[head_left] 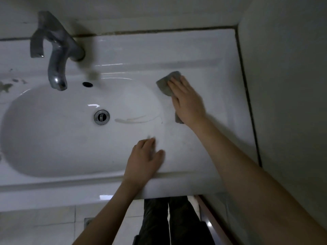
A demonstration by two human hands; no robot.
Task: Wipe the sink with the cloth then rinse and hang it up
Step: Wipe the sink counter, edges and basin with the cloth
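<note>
A white ceramic sink [203,55] with an oval basin fills the view. On its flat right rim lies a grey cloth [167,84], and my right hand [187,100] presses flat on top of it, fingers pointing toward the back wall. A corner of the cloth shows below my palm. My left hand [145,160] rests on the sink's front rim with fingers spread, holding nothing. A metal faucet [56,55] stands at the back left, its spout over the basin. No water is running.
A metal drain [101,117] sits in the basin's middle, an overflow hole [87,84] behind it. A wall [286,85] closes off the right side, another runs along the back. Dark stains mark the left rim [7,85]. Tiled floor and my legs show below.
</note>
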